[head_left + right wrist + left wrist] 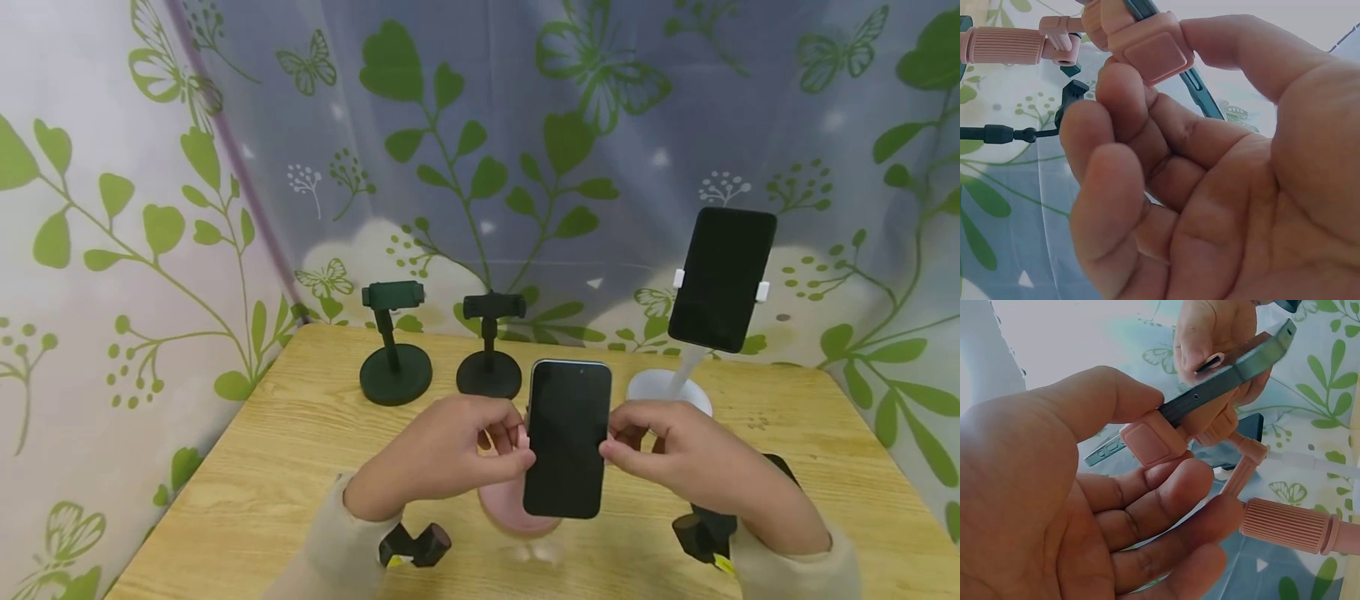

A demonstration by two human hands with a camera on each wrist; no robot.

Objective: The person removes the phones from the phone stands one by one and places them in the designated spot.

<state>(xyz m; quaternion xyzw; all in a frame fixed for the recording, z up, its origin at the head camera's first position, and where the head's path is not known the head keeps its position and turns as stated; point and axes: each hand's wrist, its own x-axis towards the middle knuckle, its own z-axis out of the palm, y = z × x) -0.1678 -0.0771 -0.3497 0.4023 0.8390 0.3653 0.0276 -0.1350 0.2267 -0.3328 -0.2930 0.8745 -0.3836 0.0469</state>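
Note:
A black-screened smartphone (567,442) sits upright in the clamp of a pink phone stand, whose round base (517,515) shows below it. At the phone's left edge my left hand (450,446) pinches one clamp end (1152,440) between thumb and index finger. On the opposite edge, my right hand (682,450) pinches the other clamp end (1154,55) the same way. The remaining fingers of both hands curve loosely below the clamp. In the left wrist view, the stand's ribbed pink stem (1288,525) and jointed arm show behind the phone. The phone hides most of the stand from above.
Behind the hands stand a dark green phone stand (395,375) and a black one (489,379). At the back right, a white stand (690,383) holds another phone (723,279). A patterned curtain (480,192) borders the wooden table (292,467).

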